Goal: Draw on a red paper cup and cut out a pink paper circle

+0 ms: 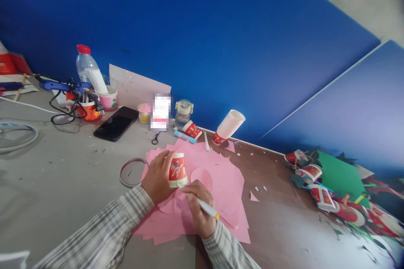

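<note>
My left hand (pixel 159 178) is wrapped round a red printed paper cup (pixel 177 170), which stands upside down with its wide rim low. A yellowish band runs along that rim. In my right hand (pixel 201 210) is a white marker (pixel 206 207) with a yellow end; its tip meets the cup's lower edge. Beneath both hands lies a pile of pink paper sheets (pixel 229 180). A pink oval piece (pixel 202 178) rests on the pile just right of the cup.
A black phone (pixel 116 123), a cup of tools (pixel 89 111) and a plastic bottle (pixel 86 61) stand at the left. Behind the paper are a glass jar (pixel 183 113) and stacked cups (pixel 229 126). A tape ring (pixel 122 172) lies beside my left hand. Decorated cups (pixel 322 196) lie right.
</note>
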{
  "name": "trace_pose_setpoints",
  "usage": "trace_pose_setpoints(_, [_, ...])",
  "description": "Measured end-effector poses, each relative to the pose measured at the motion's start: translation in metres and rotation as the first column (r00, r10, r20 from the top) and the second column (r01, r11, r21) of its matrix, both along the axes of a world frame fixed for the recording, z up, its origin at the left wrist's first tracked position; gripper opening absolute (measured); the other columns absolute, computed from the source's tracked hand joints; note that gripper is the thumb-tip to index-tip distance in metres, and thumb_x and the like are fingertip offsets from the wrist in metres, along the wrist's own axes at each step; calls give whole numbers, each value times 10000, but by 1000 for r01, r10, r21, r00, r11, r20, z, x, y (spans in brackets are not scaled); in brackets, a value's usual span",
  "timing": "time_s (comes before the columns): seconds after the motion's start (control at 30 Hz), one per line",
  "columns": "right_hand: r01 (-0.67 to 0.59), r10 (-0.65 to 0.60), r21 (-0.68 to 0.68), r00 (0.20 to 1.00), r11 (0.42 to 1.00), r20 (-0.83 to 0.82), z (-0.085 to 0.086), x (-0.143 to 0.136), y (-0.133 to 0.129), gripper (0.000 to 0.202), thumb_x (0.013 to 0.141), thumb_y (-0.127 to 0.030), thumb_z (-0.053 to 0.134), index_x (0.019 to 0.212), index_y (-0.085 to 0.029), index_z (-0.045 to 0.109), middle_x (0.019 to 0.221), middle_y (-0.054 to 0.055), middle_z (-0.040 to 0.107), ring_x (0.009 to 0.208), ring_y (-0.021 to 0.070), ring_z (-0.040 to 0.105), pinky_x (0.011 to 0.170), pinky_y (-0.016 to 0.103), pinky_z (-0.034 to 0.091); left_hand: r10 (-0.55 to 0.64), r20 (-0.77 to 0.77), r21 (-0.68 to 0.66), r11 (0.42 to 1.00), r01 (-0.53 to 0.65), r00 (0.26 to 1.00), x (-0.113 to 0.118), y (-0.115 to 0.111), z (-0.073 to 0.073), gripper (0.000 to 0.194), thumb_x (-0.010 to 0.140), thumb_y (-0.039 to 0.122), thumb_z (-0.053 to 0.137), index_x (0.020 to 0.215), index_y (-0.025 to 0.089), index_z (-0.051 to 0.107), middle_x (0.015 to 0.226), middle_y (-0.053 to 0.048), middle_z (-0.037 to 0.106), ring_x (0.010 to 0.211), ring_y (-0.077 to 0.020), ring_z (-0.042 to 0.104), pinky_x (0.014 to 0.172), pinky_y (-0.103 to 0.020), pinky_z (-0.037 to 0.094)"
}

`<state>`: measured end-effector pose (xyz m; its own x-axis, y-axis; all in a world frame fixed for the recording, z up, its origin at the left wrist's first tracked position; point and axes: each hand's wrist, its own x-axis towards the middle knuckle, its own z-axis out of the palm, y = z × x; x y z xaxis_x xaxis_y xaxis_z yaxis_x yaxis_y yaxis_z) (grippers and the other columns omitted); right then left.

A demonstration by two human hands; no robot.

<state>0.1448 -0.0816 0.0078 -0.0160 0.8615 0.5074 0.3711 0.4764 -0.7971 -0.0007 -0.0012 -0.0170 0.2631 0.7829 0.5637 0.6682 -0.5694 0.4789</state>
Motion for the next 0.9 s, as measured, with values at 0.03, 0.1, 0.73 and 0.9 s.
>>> trace_pose_setpoints(0.03, [0,0,-4,1000,1000,3,0,0,0,212,776,-144,481,816,-214,677,691,18,636,599,186,592,545,278,463,-2,-7,0,1000,2,1000,0,0,0,837,544,430,657,1242,188,263,1162,-137,450,1091,-304,420,899,-460,403])
trace_pose_setpoints(0.1, [6,-6,-2,1000,1000,12,-1,0,0,210,774,-138,483,802,-208,678,692,22,641,595,186,594,542,277,465,-1,-14,3,1000,1,1000,0,0,0,830,548,424,655,1240,179,267,1159,-139,453,1092,-304,419,898,-460,403])
trace_pose_setpoints(0.73, [19,-19,10,999,1000,29,2,3,4,227,767,-154,456,743,-198,677,639,15,635,557,181,584,520,273,444,4,-40,16,1000,-4,999,-1,1,-4,874,523,450,665,1250,187,256,1166,-136,451,1088,-309,427,900,-447,402])
trace_pose_setpoints(0.9, [15,-15,-3,999,1000,33,1,5,4,219,764,-158,462,744,-193,678,637,14,626,556,177,576,524,272,438,-4,-39,-3,1000,4,999,-1,1,-3,877,522,460,668,1245,178,261,1164,-146,449,1089,-312,421,897,-457,399])
